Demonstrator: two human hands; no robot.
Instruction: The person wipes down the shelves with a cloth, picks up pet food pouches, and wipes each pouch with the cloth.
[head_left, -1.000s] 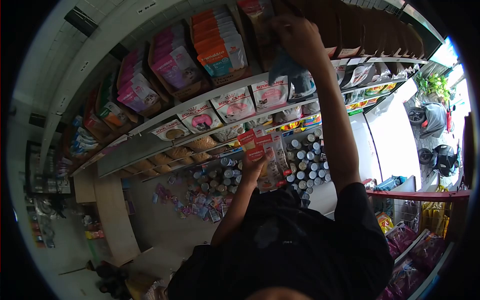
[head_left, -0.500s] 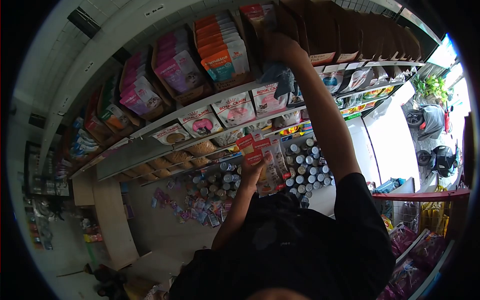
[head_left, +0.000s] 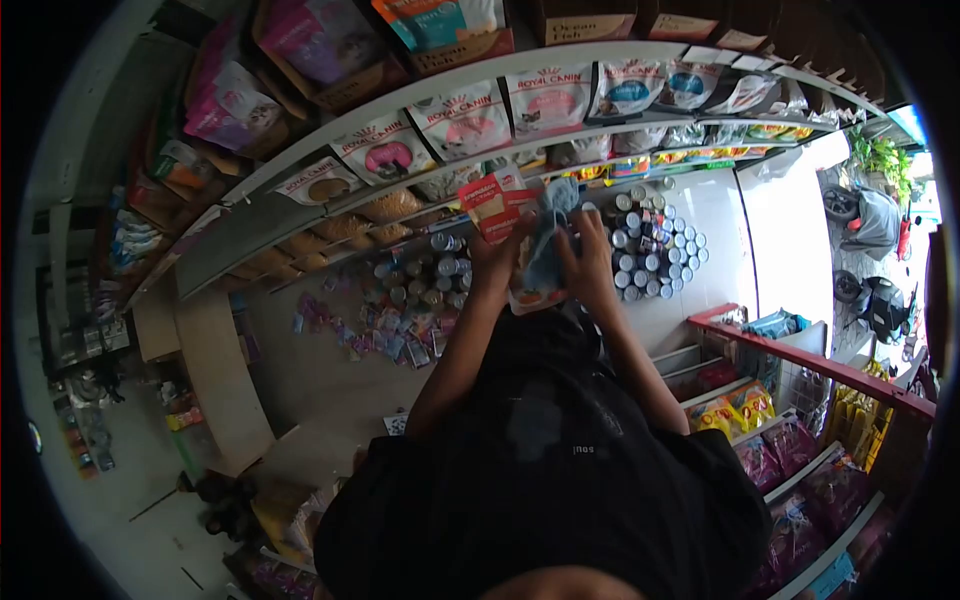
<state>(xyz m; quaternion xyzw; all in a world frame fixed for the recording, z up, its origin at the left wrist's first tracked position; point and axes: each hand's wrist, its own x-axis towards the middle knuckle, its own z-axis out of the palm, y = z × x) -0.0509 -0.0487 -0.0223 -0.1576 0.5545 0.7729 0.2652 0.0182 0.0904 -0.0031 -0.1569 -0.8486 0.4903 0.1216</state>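
Note:
In front of my chest, my left hand (head_left: pixel 497 262) is wrapped round several red and white pouches (head_left: pixel 492 205), their tops fanned out to the left. My right hand (head_left: pixel 588 262) presses a blue-grey cloth (head_left: pixel 545 240) against the front of the pouches. The cloth hides much of them; a lower corner shows beneath it. Both hands are close together, just below the shelf edge.
Above, a shelf (head_left: pixel 450 78) holds boxes of pouches, with Royal Canin bags (head_left: pixel 460 120) below. Cans (head_left: pixel 650 250) and small packets (head_left: pixel 400 335) stand or lie beyond my hands. A red-edged rack (head_left: pixel 810 365) is at the right.
My right hand has come down from the box on the upper shelf with the cloth and now meets the pouches in my left hand. The view has tilted downward.

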